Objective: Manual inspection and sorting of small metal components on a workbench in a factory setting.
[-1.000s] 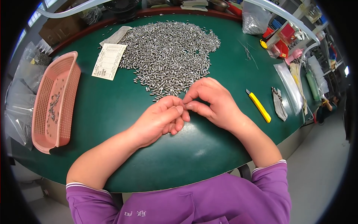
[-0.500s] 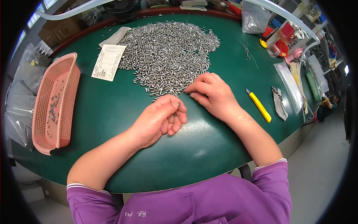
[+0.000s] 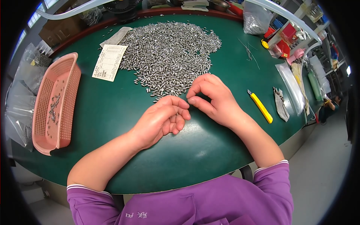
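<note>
Together, the left hand (image 3: 162, 119) and right hand (image 3: 213, 99) rest curled, fingertips nearly meeting, mid-table on the round green table (image 3: 112, 112). Whether they pinch anything is unclear. Just beyond lies the heap of small silvery metal pins (image 3: 168, 56).

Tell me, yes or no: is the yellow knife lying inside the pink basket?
No, the yellow knife lies on the green table beside the right hand, far from the pink basket at the left.

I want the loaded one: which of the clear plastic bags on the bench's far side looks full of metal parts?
The bulging clear bag at the far right edge, behind the pile of small metal pins; the flat bag by the yellow knife looks empty.
</note>
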Action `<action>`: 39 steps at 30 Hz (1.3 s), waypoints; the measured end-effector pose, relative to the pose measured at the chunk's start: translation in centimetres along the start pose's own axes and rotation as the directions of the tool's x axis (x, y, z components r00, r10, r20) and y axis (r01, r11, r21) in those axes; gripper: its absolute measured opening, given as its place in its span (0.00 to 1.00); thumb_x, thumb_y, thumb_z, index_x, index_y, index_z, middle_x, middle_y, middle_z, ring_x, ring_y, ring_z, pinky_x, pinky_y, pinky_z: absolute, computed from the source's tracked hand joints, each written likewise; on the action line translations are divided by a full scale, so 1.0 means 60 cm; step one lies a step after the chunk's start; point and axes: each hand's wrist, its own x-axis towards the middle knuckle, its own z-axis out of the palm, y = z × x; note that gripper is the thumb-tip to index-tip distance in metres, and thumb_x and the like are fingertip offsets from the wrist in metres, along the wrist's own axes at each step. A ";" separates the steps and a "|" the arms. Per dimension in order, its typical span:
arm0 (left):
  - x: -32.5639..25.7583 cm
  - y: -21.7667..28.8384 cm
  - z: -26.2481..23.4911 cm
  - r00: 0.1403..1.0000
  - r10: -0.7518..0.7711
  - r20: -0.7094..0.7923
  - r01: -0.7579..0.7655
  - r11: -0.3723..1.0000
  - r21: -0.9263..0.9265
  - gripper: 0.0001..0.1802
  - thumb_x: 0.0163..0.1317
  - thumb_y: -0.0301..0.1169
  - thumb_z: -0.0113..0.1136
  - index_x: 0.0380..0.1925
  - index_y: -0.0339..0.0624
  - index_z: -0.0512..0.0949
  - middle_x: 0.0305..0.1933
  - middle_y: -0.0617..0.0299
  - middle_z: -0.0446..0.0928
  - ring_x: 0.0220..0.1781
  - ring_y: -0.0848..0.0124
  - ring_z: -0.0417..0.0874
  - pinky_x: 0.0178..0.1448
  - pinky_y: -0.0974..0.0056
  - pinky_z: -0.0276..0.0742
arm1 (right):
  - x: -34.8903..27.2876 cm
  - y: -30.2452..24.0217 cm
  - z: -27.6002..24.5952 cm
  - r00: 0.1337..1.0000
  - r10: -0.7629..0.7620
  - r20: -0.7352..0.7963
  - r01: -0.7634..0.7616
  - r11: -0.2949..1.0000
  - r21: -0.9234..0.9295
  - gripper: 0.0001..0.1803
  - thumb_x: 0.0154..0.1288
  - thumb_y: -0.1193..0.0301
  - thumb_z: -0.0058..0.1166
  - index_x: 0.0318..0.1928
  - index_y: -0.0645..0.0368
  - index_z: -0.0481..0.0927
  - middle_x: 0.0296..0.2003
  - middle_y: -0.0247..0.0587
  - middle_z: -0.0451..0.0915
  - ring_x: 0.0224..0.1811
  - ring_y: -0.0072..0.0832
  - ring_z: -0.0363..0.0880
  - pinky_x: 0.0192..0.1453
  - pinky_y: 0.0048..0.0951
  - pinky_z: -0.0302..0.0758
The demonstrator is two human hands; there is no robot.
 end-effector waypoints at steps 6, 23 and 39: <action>0.000 -0.003 -0.002 1.000 -0.004 0.009 0.003 0.997 0.078 0.09 0.67 0.33 0.45 0.42 0.40 0.67 0.35 0.61 0.73 0.27 0.79 0.70 0.29 0.74 0.66 | -0.001 -0.018 0.002 0.995 -0.098 0.032 0.095 0.991 0.094 0.05 0.52 0.72 0.59 0.31 0.54 0.79 0.33 0.34 0.75 0.41 0.34 0.73 0.47 0.33 0.69; 0.000 -0.001 -0.008 0.999 0.005 0.040 -0.004 1.000 -0.025 0.13 0.69 0.36 0.37 0.40 0.39 0.68 0.35 0.57 0.72 0.27 0.76 0.70 0.29 0.72 0.67 | -0.001 0.022 -0.004 0.993 0.065 -0.095 -0.083 0.976 -0.203 0.07 0.50 0.75 0.58 0.33 0.54 0.78 0.34 0.35 0.73 0.41 0.35 0.72 0.45 0.35 0.71; 0.002 0.000 -0.004 0.999 -0.040 -0.003 0.040 0.999 -0.026 0.12 0.69 0.35 0.39 0.42 0.38 0.67 0.35 0.58 0.73 0.26 0.77 0.69 0.29 0.73 0.66 | 0.002 0.022 0.003 0.999 0.007 -0.051 -0.019 0.970 -0.240 0.09 0.47 0.74 0.61 0.31 0.54 0.76 0.32 0.34 0.71 0.39 0.35 0.71 0.44 0.35 0.69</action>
